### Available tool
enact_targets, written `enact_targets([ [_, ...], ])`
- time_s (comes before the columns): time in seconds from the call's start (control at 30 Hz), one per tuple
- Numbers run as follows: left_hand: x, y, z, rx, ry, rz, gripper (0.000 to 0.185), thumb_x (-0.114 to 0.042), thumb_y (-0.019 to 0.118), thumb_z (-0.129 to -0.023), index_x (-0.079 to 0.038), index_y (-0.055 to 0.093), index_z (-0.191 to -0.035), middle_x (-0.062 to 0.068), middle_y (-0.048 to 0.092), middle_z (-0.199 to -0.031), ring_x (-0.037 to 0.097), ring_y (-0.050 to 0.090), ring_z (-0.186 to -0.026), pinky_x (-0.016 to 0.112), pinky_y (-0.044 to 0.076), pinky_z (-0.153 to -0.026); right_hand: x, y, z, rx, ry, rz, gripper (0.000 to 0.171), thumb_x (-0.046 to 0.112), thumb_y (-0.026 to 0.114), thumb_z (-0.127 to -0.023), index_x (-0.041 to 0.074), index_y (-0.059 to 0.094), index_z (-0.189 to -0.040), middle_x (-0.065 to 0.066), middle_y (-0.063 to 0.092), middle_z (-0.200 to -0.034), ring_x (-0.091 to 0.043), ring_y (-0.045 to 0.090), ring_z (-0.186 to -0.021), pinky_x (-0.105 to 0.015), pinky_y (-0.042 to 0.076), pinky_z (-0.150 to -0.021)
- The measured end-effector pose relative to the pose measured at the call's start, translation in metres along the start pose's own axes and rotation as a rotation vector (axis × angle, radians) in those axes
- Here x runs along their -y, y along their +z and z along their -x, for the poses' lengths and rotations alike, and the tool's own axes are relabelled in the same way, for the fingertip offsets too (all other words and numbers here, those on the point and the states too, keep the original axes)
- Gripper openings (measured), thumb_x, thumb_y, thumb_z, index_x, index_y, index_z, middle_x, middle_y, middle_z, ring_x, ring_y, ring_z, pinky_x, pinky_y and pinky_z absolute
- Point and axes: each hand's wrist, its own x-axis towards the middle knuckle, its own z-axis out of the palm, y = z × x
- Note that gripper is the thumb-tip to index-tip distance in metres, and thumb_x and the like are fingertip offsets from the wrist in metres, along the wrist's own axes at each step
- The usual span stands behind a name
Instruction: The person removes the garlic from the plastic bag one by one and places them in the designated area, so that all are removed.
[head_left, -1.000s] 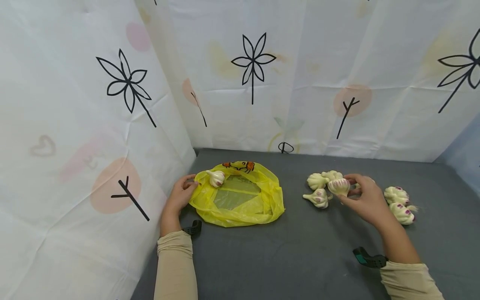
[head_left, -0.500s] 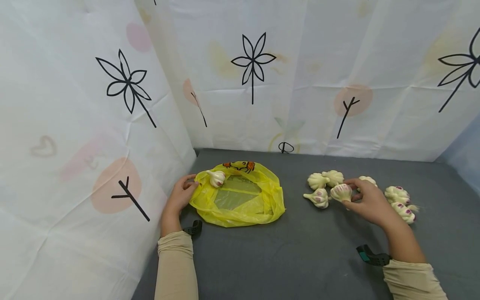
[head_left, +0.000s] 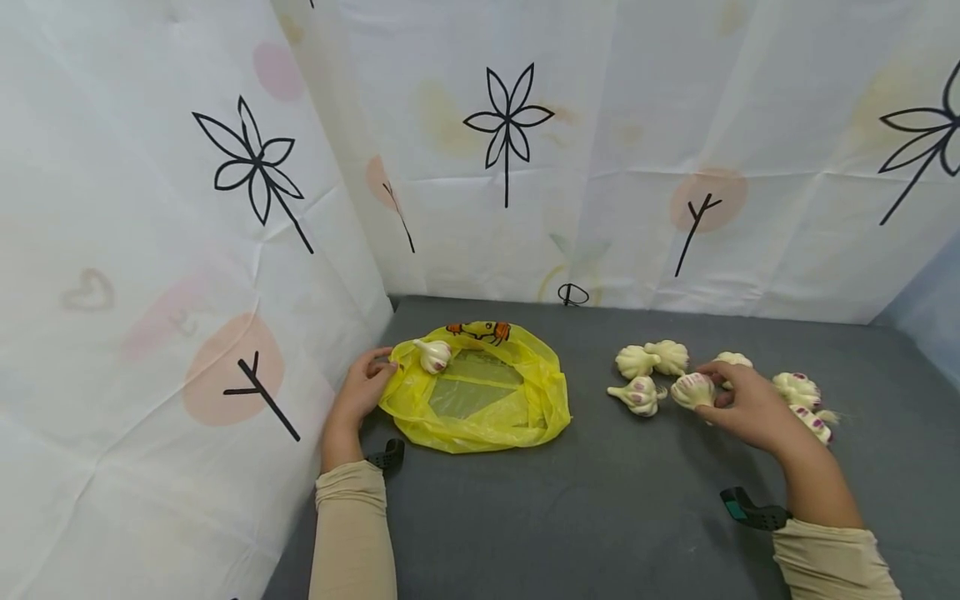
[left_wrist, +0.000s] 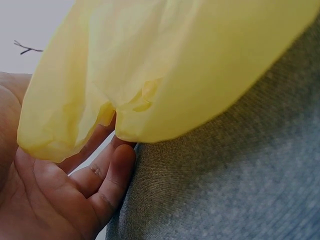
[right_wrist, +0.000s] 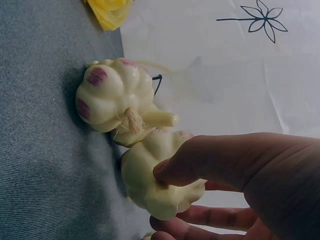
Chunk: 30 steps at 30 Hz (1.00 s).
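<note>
My left hand holds the left rim of a yellow plastic bag, which lies with its mouth open upward. In the left wrist view the bag's film overlaps the fingers. One garlic bulb sits just inside the bag's far left rim. To the right, my right hand pinches another garlic bulb between thumb and fingers, low over the table. The right wrist view shows the thumb pressed on this bulb, close to a purple-marked garlic bulb.
Left of the right hand lie three garlic bulbs, among them a long-stemmed garlic bulb. Behind the hand sits a garlic bulb; to its right are two purple-spotted ones, including a garlic bulb. White printed cloth hangs behind the grey table.
My right hand has moved slightly right and lower with the garlic bulb, away from the group on its left. The left hand and the bag stay in place.
</note>
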Motion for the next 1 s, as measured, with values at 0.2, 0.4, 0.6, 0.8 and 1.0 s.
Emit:
enact_targets([
  [0.2, 0.003, 0.0009, 0.0006, -0.003, -0.011, 0.0, 0.049, -0.035, 0.052, -0.102, -0.019, 0.043, -0.147, 0.017, 0.058, -0.135, 0.031, 0.052, -0.125, 0.044, 0.042, -0.103, -0.0013, 0.0035, -0.0012, 0.047, 0.014, 0.013, 0.057, 0.013, 0.071, -0.088, -0.004, 0.048, -0.137, -0.03, 0.054, -0.119, -0.011, 0.047, -0.059, -0.032, 0.038, -0.051],
  [0.4, 0.0037, 0.0015, 0.0003, -0.008, -0.01, 0.012, 0.048, -0.036, 0.054, -0.101, -0.019, 0.045, -0.146, 0.016, 0.059, -0.134, 0.031, 0.052, -0.125, 0.045, 0.041, -0.103, -0.0033, 0.0067, -0.0028, 0.052, 0.024, 0.034, 0.061, 0.013, 0.07, -0.088, -0.006, 0.044, -0.14, -0.033, 0.054, -0.12, -0.033, 0.063, -0.086, -0.036, 0.049, -0.06],
  [0.6, 0.0035, 0.0009, 0.0006, -0.005, -0.007, 0.007, 0.05, -0.037, 0.054, -0.101, -0.02, 0.043, -0.147, 0.016, 0.058, -0.135, 0.031, 0.052, -0.126, 0.045, 0.04, -0.104, -0.0052, 0.0081, -0.0038, 0.038, 0.027, 0.021, 0.058, 0.013, 0.069, -0.088, -0.006, 0.047, -0.138, -0.032, 0.056, -0.118, -0.041, 0.064, -0.094, -0.038, 0.052, -0.063],
  [0.8, 0.0032, -0.0002, 0.0, -0.002, 0.0, 0.005, 0.051, -0.038, 0.053, -0.101, -0.019, 0.042, -0.148, 0.017, 0.058, -0.136, 0.032, 0.051, -0.126, 0.045, 0.04, -0.104, -0.0021, 0.008, -0.005, 0.005, 0.017, 0.043, 0.056, 0.02, 0.072, -0.088, -0.005, 0.052, -0.134, -0.028, 0.059, -0.113, -0.027, 0.065, -0.083, -0.034, 0.049, -0.059],
  [1.0, 0.0025, 0.0009, 0.0, -0.004, -0.004, 0.007, 0.05, -0.039, 0.054, -0.101, -0.02, 0.043, -0.147, 0.016, 0.058, -0.135, 0.031, 0.052, -0.125, 0.043, 0.041, -0.102, 0.0026, 0.0081, -0.004, -0.003, 0.009, 0.025, 0.06, 0.025, 0.077, -0.085, -0.002, 0.054, -0.134, -0.029, 0.058, -0.12, -0.025, 0.066, -0.083, -0.033, 0.049, -0.059],
])
